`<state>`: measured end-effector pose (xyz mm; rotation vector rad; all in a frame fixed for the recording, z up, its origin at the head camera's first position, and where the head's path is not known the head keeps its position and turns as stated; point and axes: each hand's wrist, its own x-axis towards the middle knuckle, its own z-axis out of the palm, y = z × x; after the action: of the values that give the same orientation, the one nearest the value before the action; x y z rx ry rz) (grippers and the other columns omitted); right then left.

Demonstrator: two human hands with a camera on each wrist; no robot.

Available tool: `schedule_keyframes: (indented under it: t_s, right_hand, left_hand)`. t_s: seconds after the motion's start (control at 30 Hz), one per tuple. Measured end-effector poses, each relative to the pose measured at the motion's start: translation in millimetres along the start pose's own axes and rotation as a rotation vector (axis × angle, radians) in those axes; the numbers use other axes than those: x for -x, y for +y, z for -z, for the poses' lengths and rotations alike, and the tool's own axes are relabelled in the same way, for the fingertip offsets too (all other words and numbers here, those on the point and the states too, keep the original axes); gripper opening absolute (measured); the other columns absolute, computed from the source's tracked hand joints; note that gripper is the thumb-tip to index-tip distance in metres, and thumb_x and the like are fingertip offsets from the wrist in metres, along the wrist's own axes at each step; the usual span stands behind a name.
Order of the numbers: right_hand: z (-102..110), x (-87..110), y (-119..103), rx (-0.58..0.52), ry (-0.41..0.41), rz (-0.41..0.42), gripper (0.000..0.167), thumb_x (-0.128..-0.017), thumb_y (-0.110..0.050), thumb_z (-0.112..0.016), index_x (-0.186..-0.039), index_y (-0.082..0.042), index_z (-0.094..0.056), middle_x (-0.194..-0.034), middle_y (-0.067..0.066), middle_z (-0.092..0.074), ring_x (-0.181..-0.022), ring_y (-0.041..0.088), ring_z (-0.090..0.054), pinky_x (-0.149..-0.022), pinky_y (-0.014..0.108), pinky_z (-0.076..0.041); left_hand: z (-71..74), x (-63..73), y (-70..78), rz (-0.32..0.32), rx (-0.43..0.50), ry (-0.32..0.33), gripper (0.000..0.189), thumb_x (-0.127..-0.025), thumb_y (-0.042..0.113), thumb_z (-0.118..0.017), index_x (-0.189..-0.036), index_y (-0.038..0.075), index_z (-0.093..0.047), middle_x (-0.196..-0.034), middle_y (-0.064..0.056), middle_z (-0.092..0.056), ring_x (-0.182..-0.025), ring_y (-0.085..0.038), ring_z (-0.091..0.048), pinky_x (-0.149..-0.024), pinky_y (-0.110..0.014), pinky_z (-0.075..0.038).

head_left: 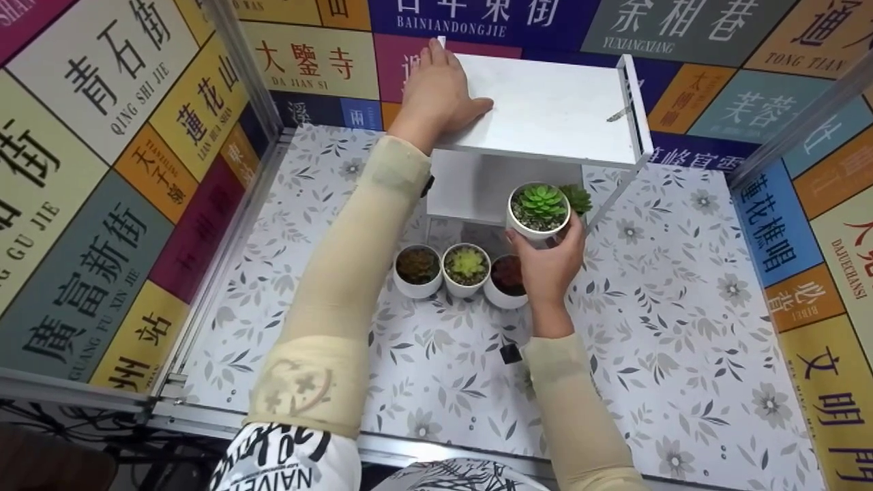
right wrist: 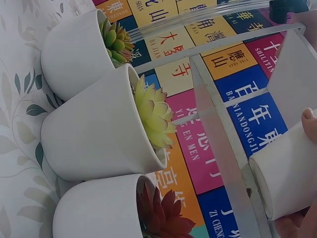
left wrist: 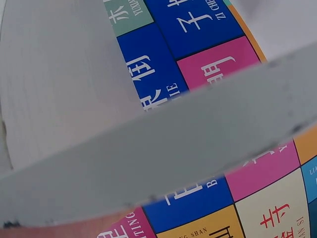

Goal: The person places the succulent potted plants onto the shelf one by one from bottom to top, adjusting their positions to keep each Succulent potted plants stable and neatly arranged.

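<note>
My right hand (head_left: 551, 266) grips a white potted succulent (head_left: 539, 208) with bright green leaves, in front of the right part of a white two-tier shelf (head_left: 545, 102). In the right wrist view, the held pot's white side (right wrist: 290, 171) shows at the right with a thumb on it. A second green succulent (head_left: 577, 198) shows partly behind the held pot. My left hand (head_left: 440, 92) rests on the left end of the shelf's top board, fingers at the raised end edge and thumb spread inward. A white shelf strip (left wrist: 163, 144) crosses the left wrist view, mostly hiding this hand.
Three white-potted succulents stand in a row before the shelf: a brownish-green one (head_left: 417, 271), a yellow-green one (head_left: 466, 269) and a dark red one (head_left: 506, 281), partly behind the right hand. Sign-printed panels (head_left: 314, 61) enclose the leaf-patterned tabletop (head_left: 682, 273).
</note>
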<state>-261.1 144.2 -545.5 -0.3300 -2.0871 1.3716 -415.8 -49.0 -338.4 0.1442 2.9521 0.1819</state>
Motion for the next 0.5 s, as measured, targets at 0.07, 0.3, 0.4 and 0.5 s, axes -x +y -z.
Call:
schedule_keyframes:
  t_s: [0.07, 0.3, 0.4, 0.5]
  right_hand:
    - [-0.4, -0.1, 0.3, -0.006, 0.001, 0.003, 0.098, -0.068, -0.030, -0.103, -0.149, -0.004, -0.055, -0.146, 0.015, -0.062, -0.140, 0.030, -0.056, -0.122, 0.045, -0.045]
    - [-1.9, -1.1, 3.3, -0.006, -0.002, 0.012, 0.100, -0.067, -0.030, -0.104, -0.150, -0.005, -0.055, -0.147, 0.015, -0.061, -0.140, 0.031, -0.056, -0.122, 0.046, -0.044]
    - [-3.3, -2.0, 5.1, -0.020, -0.004, 0.017, 0.101, -0.066, -0.029, -0.104, -0.151, -0.004, -0.055, -0.147, 0.016, -0.060, -0.139, 0.032, -0.057, -0.120, 0.043, -0.047]
    - [-4.9, -1.7, 6.6, -0.025, -0.004, 0.020, 0.102, -0.067, -0.029, -0.104, -0.152, -0.004, -0.054, -0.147, 0.018, -0.059, -0.135, 0.032, -0.060, -0.117, 0.040, -0.051]
  left_hand:
    - [-0.1, 0.3, 0.1, -0.001, 0.001, 0.004, 0.114, -0.101, 0.077, -0.038, -0.167, -0.005, 0.006, -0.176, -0.024, 0.016, -0.167, -0.036, 0.005, -0.138, -0.046, 0.000]
    - [-0.7, 1.5, -0.3, -0.001, 0.008, 0.011, 0.113, -0.101, 0.077, -0.039, -0.167, -0.004, 0.005, -0.176, -0.024, 0.016, -0.167, -0.036, 0.005, -0.137, -0.046, 0.001]
    - [-1.5, 1.8, -0.3, 0.001, 0.013, 0.014, 0.112, -0.101, 0.076, -0.038, -0.167, -0.005, 0.005, -0.176, -0.024, 0.016, -0.167, -0.036, 0.005, -0.137, -0.045, 0.001]
    - [-1.9, 2.0, -0.3, 0.003, 0.014, 0.014, 0.112, -0.102, 0.076, -0.038, -0.166, -0.005, 0.005, -0.175, -0.023, 0.017, -0.167, -0.036, 0.006, -0.137, -0.045, 0.001]
